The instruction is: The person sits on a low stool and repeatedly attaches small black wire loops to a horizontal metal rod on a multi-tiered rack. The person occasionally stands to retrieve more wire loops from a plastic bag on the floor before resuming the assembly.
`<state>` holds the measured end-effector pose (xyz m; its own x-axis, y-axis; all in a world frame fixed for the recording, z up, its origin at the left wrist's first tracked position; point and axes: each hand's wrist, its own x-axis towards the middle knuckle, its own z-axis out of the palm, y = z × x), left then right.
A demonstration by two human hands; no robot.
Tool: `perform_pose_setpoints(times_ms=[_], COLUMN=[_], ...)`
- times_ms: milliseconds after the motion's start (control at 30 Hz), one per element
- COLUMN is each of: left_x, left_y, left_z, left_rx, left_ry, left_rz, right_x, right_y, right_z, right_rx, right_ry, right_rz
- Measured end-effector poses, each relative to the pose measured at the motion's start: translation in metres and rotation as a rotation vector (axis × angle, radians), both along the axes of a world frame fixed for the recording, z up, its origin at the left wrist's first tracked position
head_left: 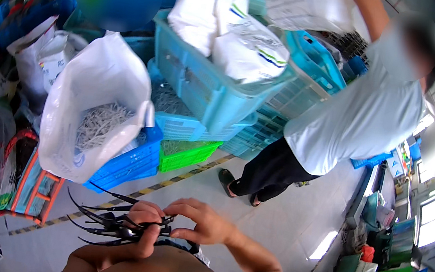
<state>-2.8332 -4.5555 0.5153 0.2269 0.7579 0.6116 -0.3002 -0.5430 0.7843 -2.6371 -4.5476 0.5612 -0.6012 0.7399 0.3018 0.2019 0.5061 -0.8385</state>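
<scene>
Low in the middle, my left hand (pixel 144 222) is closed around a bunch of black pointed pieces (pixel 101 220). Their long, thin, curved tips fan out to the left; I cannot make out their exact kind. My right hand (pixel 202 222) is beside it, thumb and fingers pinched at the right ends of the same bunch. Beyond the tips stands an open white sack (pixel 62 128). Thin pale strips (pixel 102 126) lie inside it.
A blue crate (pixel 130 165) and a green crate (pixel 192 155) are beside the sack. Light-blue bins (pixel 208 89) hold white bags (pixel 251 50). A co-worker (pixel 357 112) stands at the right with a raised arm. An orange-framed stool-like thing (pixel 38 187) is at left.
</scene>
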Motion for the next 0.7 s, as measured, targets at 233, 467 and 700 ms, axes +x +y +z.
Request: perform_pose_setpoints(times_ms=[233,467,700], left_x=[0.138,0.238,0.346], left_y=[-0.033,-0.036,-0.039], left_z=[0.008,-0.003,-0.028], left_rx=[-0.235,-1.126,-0.881], left_ry=[0.170,-0.223,0.497], left_rz=[-0.191,-0.541,-0.827], right_x=[0.102,0.210,0.288], right_y=[-0.096,-0.167,-0.216], right_z=[-0.059,-0.087,-0.106], right_rx=[-0.287,-0.495,-0.729], right_ry=[0.444,0.812,0.875], right_rz=[-0.542,-0.665,-1.041])
